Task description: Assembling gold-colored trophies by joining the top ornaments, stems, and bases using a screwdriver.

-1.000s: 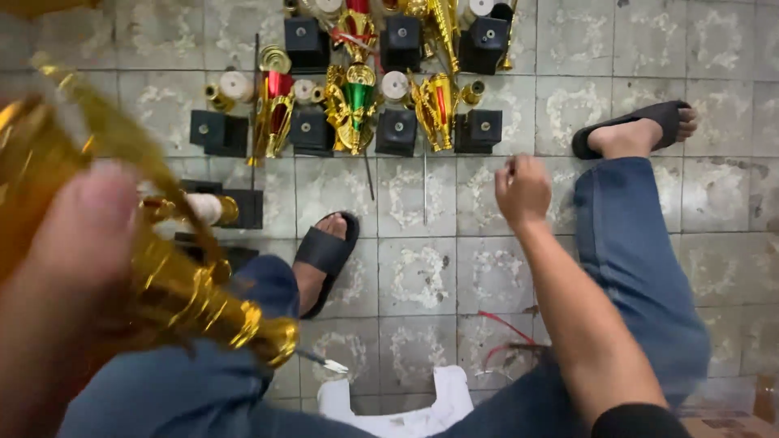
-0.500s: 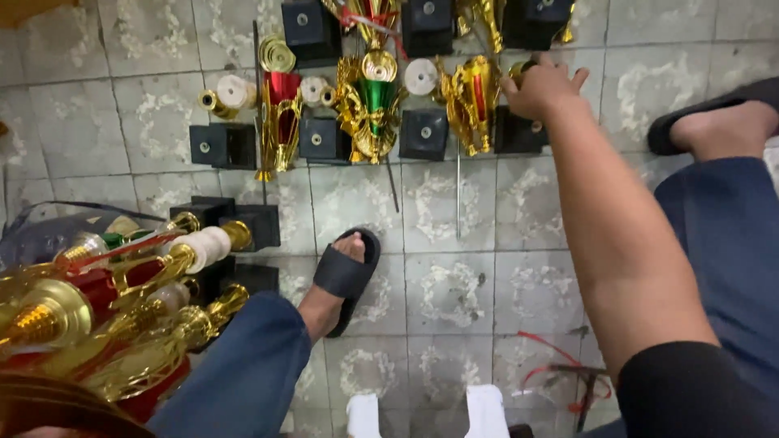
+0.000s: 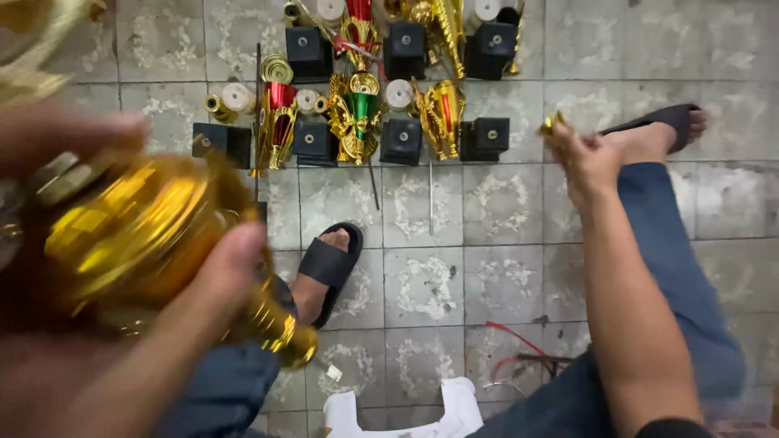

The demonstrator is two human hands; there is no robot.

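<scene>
My left hand [image 3: 105, 268] is closed around a shiny gold trophy cup [image 3: 138, 235], held up close to the camera at the left and blurred. My right hand [image 3: 583, 156] is stretched out over my right knee and pinches a small gold trophy piece [image 3: 553, 123] between its fingertips. On the tiled floor ahead lie several trophies on their sides: a gold and red one [image 3: 277, 113], a gold and green one [image 3: 360, 113] and another gold and red one [image 3: 442, 113], each beside black square bases [image 3: 401, 139].
My feet in black sandals rest on the grey tiles, the left foot [image 3: 326, 268] in the middle, the right foot [image 3: 661, 130] at the upper right. The white stool [image 3: 406, 414] shows at the bottom. A red wire [image 3: 519, 341] lies near my right leg.
My right hand has drawn back from the row of trophies with a small gold piece in its fingers. My left hand has raised the gold cup closer to the camera.
</scene>
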